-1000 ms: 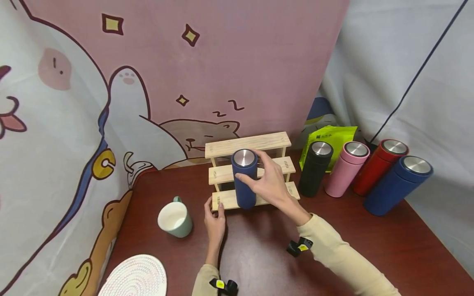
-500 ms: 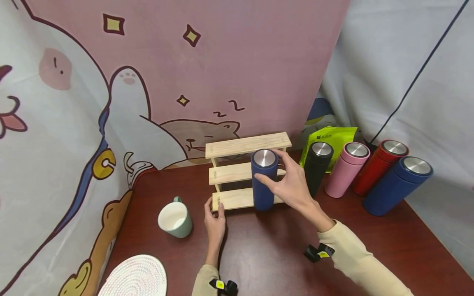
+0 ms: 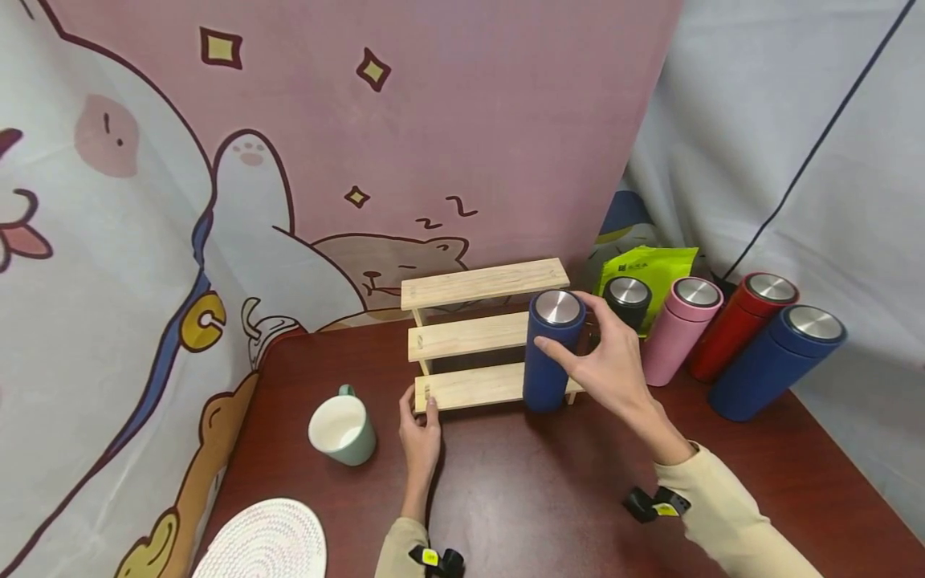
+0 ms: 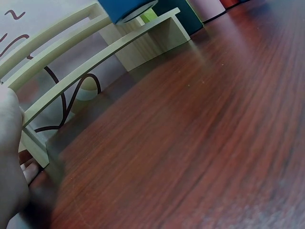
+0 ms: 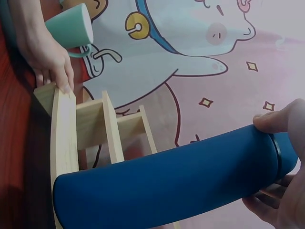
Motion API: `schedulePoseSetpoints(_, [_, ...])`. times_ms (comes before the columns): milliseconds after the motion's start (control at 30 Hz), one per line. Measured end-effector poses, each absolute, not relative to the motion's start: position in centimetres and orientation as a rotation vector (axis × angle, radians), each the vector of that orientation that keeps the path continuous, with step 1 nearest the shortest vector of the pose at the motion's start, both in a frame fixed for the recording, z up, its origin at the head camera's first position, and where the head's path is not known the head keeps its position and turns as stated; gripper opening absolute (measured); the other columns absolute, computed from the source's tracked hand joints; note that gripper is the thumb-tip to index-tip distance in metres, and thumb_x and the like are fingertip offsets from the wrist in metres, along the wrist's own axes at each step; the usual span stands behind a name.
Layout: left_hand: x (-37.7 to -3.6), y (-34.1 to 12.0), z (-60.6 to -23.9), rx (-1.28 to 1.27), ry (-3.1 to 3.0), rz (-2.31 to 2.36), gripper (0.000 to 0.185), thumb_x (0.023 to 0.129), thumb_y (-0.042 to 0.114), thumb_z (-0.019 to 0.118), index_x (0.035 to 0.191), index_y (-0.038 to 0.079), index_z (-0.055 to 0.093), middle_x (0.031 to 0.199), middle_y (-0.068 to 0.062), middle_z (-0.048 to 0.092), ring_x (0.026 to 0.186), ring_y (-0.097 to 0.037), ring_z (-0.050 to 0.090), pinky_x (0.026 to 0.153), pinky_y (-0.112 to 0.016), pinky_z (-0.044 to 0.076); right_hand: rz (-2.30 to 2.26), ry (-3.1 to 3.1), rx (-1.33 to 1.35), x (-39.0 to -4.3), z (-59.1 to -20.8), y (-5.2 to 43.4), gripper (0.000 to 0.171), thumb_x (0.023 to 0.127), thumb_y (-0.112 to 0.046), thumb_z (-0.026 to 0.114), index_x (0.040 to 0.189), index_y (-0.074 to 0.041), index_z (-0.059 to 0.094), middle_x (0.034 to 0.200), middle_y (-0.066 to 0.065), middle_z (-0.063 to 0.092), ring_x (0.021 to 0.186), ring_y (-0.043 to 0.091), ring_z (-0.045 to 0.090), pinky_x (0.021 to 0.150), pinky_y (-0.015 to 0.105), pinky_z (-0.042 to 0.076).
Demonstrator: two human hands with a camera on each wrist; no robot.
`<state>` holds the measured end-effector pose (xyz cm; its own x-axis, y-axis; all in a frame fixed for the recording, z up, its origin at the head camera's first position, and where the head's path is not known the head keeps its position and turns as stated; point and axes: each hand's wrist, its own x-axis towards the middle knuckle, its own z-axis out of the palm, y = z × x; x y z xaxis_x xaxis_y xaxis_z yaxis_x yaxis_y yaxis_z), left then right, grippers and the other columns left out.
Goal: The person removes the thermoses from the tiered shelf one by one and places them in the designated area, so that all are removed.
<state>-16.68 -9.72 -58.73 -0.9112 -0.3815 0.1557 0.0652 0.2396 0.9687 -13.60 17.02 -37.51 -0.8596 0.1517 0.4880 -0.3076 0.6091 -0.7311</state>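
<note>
My right hand [image 3: 585,341] grips a dark blue flask [image 3: 549,369] with a steel lid, holding it upright at the right end of a three-step wooden rack [image 3: 470,333]. In the left wrist view the flask [image 4: 126,7] shows its underside just above the rack's [image 4: 95,62] lowest step. The right wrist view has the flask [image 5: 167,186] across the frame, with my right hand [image 5: 281,162] round its lid end. My left hand [image 3: 421,413] pinches the left front corner of the lowest step; it also appears as the left hand [image 5: 47,52] on the rack [image 5: 64,138] and the left hand [image 4: 9,157].
A mint green mug [image 3: 340,429] stands left of my left hand, a white woven coaster [image 3: 263,542] nearer me. Right of the rack stand black [image 3: 625,309], pink [image 3: 679,329], red [image 3: 740,325] and large blue [image 3: 776,361] flasks and a green pouch [image 3: 646,265]. Dark wood table [image 3: 542,498].
My right hand has carried the blue flask to the right, from the middle of the rack to its right end. My left hand has stayed on the rack's corner.
</note>
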Motion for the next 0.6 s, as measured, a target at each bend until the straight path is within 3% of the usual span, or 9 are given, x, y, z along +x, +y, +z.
schedulePoseSetpoints(200, [-16.6, -9.7, -58.7, 0.287, -2.155, -1.715, 0.045, 0.1, 0.015, 0.064, 0.143, 0.01, 0.052, 0.134, -0.016, 0.063, 0.094, -0.022, 0.064, 0.077, -0.023, 0.051, 1.165, -2.333, 0.064, -12.8, -37.3, 18.3, 0.073, 0.079, -0.03, 0.088, 0.14, -0.006, 0.055, 0.123, 0.015, 0.07, 0.105, 0.032, 0.067, 0.09, 0.04, 0.052])
schedulePoseSetpoints(400, [-16.7, -9.8, -58.8, 0.281, -2.153, -1.72, 0.046, 0.1, 0.015, 0.064, 0.144, 0.011, 0.052, 0.136, -0.016, 0.061, 0.095, -0.022, 0.064, 0.076, -0.023, 0.051, 1.131, -2.301, 0.035, -12.0, -37.3, 19.7, 0.074, 0.076, -0.025, 0.09, 0.139, -0.006, 0.057, 0.122, 0.017, 0.069, 0.104, 0.032, 0.066, 0.085, 0.01, 0.041])
schedulePoseSetpoints(600, [-16.7, -9.7, -58.8, 0.284, -2.15, -1.727, 0.045, 0.1, 0.015, 0.064, 0.144, 0.01, 0.052, 0.134, -0.017, 0.062, 0.096, -0.023, 0.064, 0.077, -0.024, 0.051, 1.088, -2.297, -0.031, -11.1, -37.4, 21.1, 0.074, 0.074, -0.024, 0.092, 0.138, -0.007, 0.058, 0.11, 0.015, 0.071, 0.083, 0.014, 0.061, 0.073, 0.008, 0.04])
